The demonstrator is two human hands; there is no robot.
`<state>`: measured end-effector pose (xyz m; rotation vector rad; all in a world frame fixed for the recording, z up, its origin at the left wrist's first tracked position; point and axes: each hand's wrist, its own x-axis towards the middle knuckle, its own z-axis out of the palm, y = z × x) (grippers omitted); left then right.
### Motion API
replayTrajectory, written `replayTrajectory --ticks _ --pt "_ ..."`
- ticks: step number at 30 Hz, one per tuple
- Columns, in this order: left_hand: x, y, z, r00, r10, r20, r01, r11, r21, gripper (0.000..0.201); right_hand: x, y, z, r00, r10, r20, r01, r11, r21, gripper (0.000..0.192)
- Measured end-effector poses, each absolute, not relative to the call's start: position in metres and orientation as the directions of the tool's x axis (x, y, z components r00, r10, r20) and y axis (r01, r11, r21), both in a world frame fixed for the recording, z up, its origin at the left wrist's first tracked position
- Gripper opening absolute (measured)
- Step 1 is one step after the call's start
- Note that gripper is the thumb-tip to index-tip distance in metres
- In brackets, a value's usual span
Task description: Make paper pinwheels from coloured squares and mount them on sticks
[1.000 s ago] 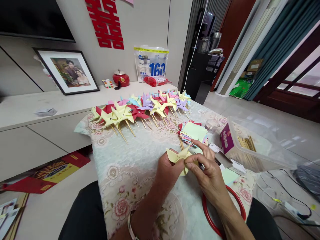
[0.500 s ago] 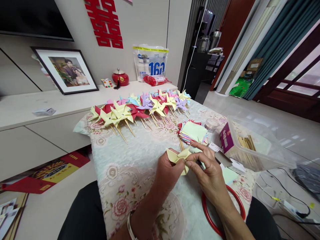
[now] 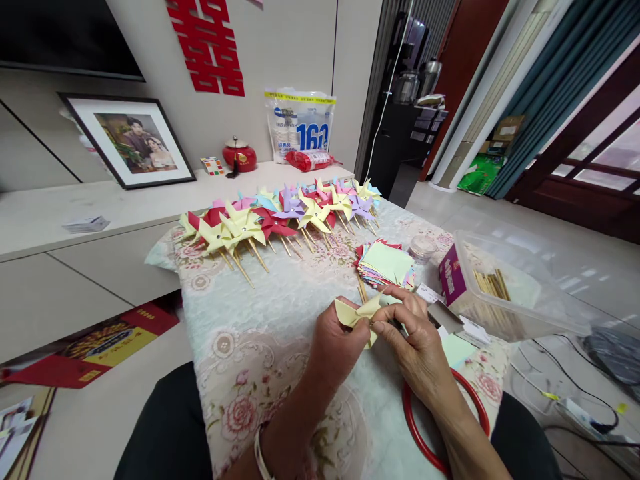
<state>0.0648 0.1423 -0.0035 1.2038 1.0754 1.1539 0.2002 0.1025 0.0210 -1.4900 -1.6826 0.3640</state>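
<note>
pinwheel: pale yellow paper pinwheel (image 3: 356, 312), held over near-centre of floral tablecloth (image 3: 280, 313)
left hand (image 3: 336, 348): thumb and fingers pinching pinwheel's left side
right hand (image 3: 419, 345): fingertips pinching pinwheel centre from right
paper stack: coloured squares (image 3: 387, 263), just beyond hands
finished pinwheels (image 3: 280, 217): row on sticks, far side
plastic box (image 3: 505, 290): right, sticks inside
red ring (image 3: 445, 427): near right, under right wrist

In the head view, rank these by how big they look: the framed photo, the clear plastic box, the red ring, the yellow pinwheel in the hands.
1. Clear plastic box and framed photo: similar; the box sits nearer, so unranked.
2. Red ring, partly hidden by the right hand.
3. Yellow pinwheel, pinched by the right and left hand.
</note>
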Motion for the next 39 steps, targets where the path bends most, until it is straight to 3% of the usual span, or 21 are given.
replayTrajectory --ticks 10,19,27,32,36,39 --pt "0.065 0.14 -0.005 0.135 0.988 0.069 0.036 -0.074 0.997 0.009 0.202 0.101 0.021 0.073 0.943 0.324 0.622 0.211 -0.754 0.015" --pt "0.067 0.141 -0.005 0.127 0.991 0.038 -0.031 -0.034 0.999 0.011 0.197 0.101 0.023 0.11 0.942 0.318 0.565 0.204 -0.8 0.016" --pt "0.068 0.142 -0.004 0.128 0.991 -0.033 -0.109 0.047 0.993 0.013 0.197 0.1 0.019 0.181 0.956 0.232 0.378 0.15 -0.914 0.01" --pt "0.068 0.142 -0.004 0.134 0.99 -0.039 -0.127 0.056 0.99 0.012 0.198 0.102 0.015 0.253 0.958 0.139 0.236 0.078 -0.969 0.027" --pt "0.068 0.142 -0.001 0.156 0.986 -0.064 -0.148 0.088 0.985 0.015 0.2 0.104 0.012 0.213 0.973 0.092 0.102 0.072 -0.992 0.065" --pt "0.068 0.142 0.001 0.175 0.981 -0.079 -0.176 0.11 0.978 0.016 0.2 0.104 0.012 0.19 0.979 0.075 0.036 0.069 -0.997 0.076"
